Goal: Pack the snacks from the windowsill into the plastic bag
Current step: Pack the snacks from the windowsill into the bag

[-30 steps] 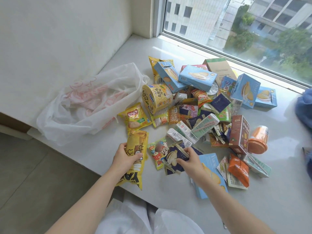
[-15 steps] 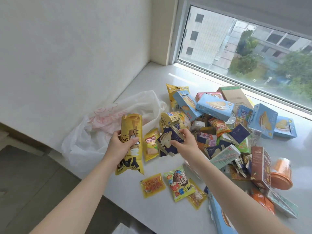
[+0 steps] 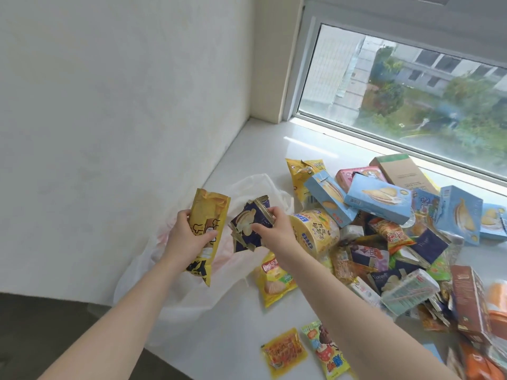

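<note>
Both hands have moved over the plastic bag (image 3: 263, 187) on the windowsill (image 3: 219, 338), the left hand (image 3: 189, 237) gripping a long yellow packet (image 3: 208, 212), the right hand (image 3: 274, 229) pinching dark blue packets (image 3: 247, 223), the snack pile (image 3: 384, 242) beyond.

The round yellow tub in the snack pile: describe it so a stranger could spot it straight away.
Start at the white plastic bag lying on the windowsill near the wall. Just right of it, at the pile's near-left edge, behind the right hand, lies the round yellow tub. It is the only cylinder among flat packets and boxes, tipped on its side, with blue "BIG" lettering.
</note>
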